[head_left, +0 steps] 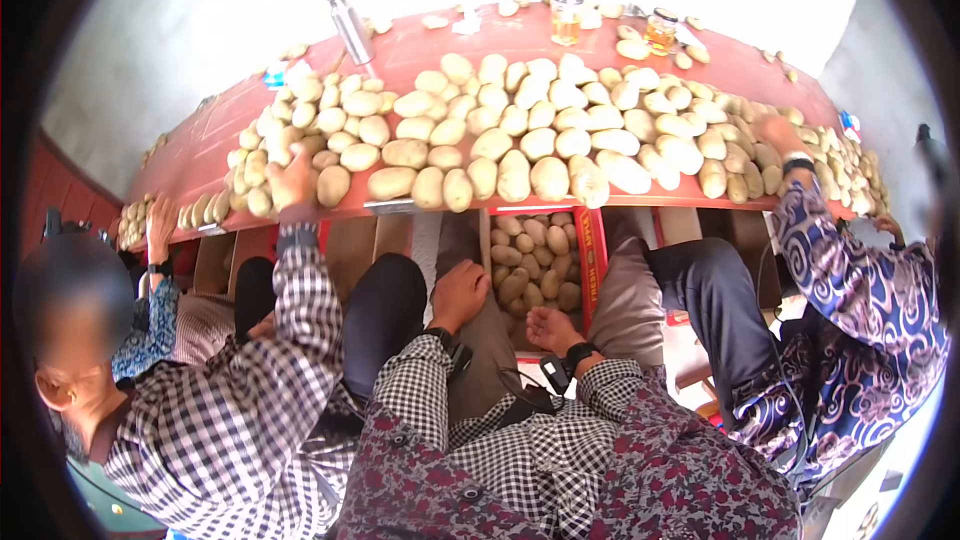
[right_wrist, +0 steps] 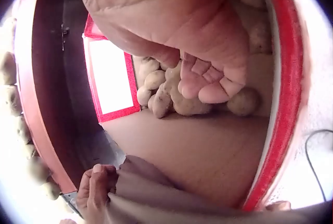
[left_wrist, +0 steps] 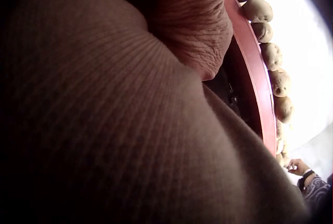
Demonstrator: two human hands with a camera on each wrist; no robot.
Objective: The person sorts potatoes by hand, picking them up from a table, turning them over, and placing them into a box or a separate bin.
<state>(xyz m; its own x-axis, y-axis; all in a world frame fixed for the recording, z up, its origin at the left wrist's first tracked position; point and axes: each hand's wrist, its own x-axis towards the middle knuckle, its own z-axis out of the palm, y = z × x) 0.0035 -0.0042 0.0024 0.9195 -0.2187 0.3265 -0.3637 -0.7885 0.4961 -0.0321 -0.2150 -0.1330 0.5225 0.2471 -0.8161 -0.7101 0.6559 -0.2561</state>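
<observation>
My left hand (head_left: 460, 295) rests on my left knee, over the brown trousers (head_left: 475, 355); in the right wrist view its bent fingers (right_wrist: 99, 182) lie by the cloth. In the left wrist view, wrinkled skin of that hand (left_wrist: 195, 31) fills the top. Over the near end of a red-edged carton (head_left: 594, 280) hangs my right hand (head_left: 552, 330), palm turned up. Its fingers (right_wrist: 213, 93) curl loosely and hold nothing. Potatoes (head_left: 530, 255) fill much of the carton between my knees, and several potatoes (right_wrist: 155, 80) show beyond the right fingers.
A red table (head_left: 430, 35) carries many potatoes (head_left: 550, 180) along its near edge. A steel flask (head_left: 348, 25) and two jars of amber liquid (head_left: 566, 15) stand farther back. People sit close on both sides, a hand (head_left: 292, 180) at left and another (head_left: 783, 135) at right among the potatoes.
</observation>
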